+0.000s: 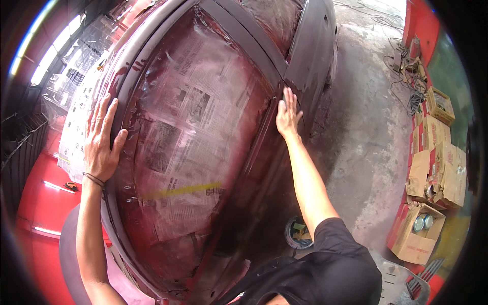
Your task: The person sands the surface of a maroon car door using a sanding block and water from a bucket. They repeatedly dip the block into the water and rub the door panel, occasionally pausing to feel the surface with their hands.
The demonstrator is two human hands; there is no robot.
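The person's left hand [101,147] lies along the curved frame of a dull maroon car body [310,56], its fingers stretched out and gripping nothing. The right hand [288,114] is on the body by the foot of a pillar — fingers straight and released too. Between them spreads a window covering of newspaper [193,117], crossed by a yellow stripe. Right of the car runs a concrete floor [361,101], bordered by cardboard boxes [434,132], coiled cables [415,99] and a carton [413,249] holding cans [423,222]. A round tub [288,236] sits near the right arm; the dark shirt [335,269] blocks part of the lower view.
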